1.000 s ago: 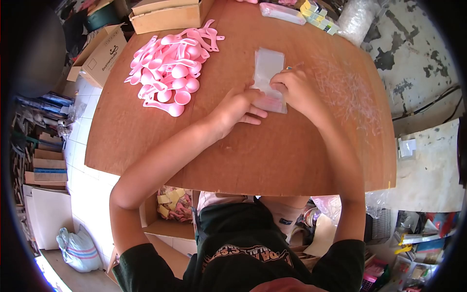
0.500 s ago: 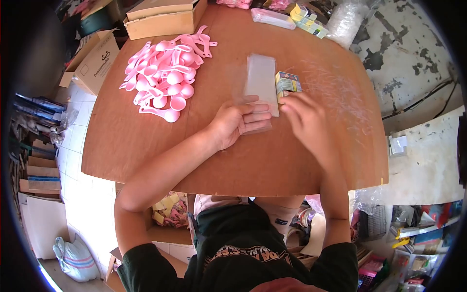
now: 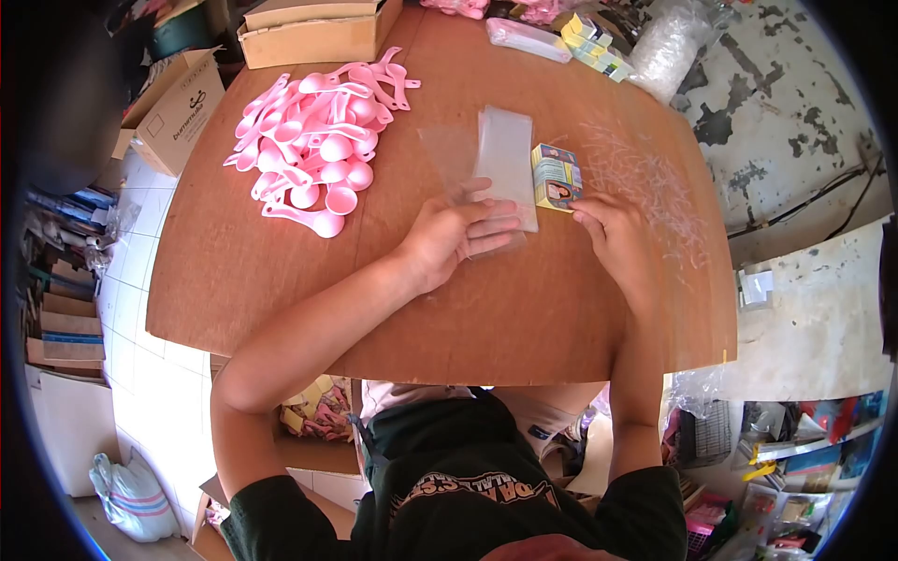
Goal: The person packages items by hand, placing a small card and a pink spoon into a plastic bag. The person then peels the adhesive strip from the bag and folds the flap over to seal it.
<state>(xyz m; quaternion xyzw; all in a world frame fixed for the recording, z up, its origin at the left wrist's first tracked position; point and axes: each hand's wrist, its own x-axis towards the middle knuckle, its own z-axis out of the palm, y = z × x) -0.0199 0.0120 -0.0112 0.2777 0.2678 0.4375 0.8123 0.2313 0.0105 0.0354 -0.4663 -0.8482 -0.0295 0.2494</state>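
Note:
Near the middle of the table, my left hand [image 3: 444,238] is turned partly palm up, its thumb over a clear plastic bag [image 3: 447,154]. The thin bag sticks out beyond the thumb and shows below the fingers. Just past that hand lies a stack of clear plastic bags [image 3: 505,154]. A small stack of printed cards [image 3: 556,176], yellow and blue with a picture, sits against the right side of the bags. My right hand [image 3: 613,229] has thumb and forefinger pinched at the near right corner of the cards. Whether one card is lifted cannot be made out.
Pink scoops [image 3: 313,140] lie heaped on the left of the table [image 3: 393,327]. Thin clear strips [image 3: 650,187] are scattered at the right. Along the far edge are a cardboard box [image 3: 318,33], more card stacks [image 3: 594,47] and a packed plastic bundle [image 3: 528,39].
My right hand has drawn back to the right, uncovering more of the card stack. My left hand stays nearly in place, while the clear bag at its thumb now stands out to the left.

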